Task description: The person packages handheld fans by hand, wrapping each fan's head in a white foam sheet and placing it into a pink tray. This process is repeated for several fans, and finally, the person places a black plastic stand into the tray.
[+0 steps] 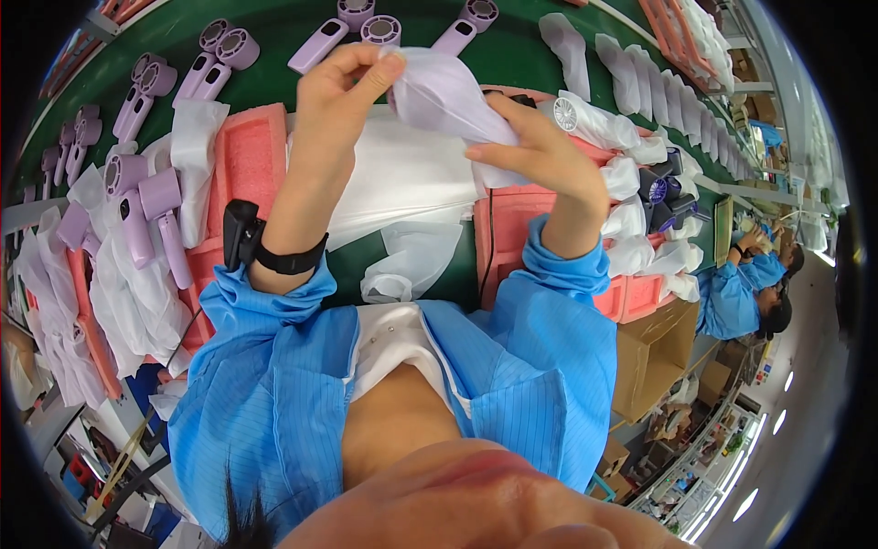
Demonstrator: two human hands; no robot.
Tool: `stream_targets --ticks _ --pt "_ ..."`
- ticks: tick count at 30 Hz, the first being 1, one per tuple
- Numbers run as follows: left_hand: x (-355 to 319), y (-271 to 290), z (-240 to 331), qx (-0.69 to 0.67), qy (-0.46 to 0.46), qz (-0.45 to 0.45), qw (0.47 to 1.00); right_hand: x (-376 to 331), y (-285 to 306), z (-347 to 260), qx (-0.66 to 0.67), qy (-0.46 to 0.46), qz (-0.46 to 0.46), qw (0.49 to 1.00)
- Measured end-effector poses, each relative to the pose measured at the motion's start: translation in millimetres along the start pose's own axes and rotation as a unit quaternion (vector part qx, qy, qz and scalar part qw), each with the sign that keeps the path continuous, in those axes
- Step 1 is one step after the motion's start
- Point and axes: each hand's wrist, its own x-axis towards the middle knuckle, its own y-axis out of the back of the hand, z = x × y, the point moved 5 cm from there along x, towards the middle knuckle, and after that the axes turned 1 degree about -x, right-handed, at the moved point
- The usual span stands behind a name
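Above the green bench, my two hands hold a lilac handheld fan inside a thin white translucent bag. My left hand pinches the bag at the rounded fan-head end, thumb against fingers. Around the other end curve the fingers and thumb of my right hand, gripping the bag and what lies in it. Just below is a stack of flat white bags. Closer to my chest, a loose crumpled translucent bag lies on the green surface. A black band with a small device circles my left wrist.
Lilac handheld fans stand in rows on the green belt beyond. Bagged fans line its right side. Pink foam trays flank me, those at right holding bagged white and dark fans. A cardboard box and a co-worker are at right.
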Motion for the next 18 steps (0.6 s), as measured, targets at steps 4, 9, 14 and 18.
stream_targets --ticks 4,9,14,18 --pt "-7.7 -14.1 -35.0 -0.041 0.165 -0.091 0.981 3.3 41.3 23.1 -0.021 -0.029 -0.041 0.999" --pt "-43.0 -65.7 -29.3 0.361 -0.100 -0.177 0.910 52.4 119.1 173.6 -0.311 -0.252 0.291 0.869" --pt "-62.7 -66.7 -67.4 0.452 -0.111 -0.231 0.855 101.6 104.8 220.2 -0.585 -0.244 0.105 0.766" --pt "-64.0 -67.3 -73.2 0.465 -0.132 -0.209 0.850 149.7 107.0 196.9 -0.450 -0.007 0.302 0.840"
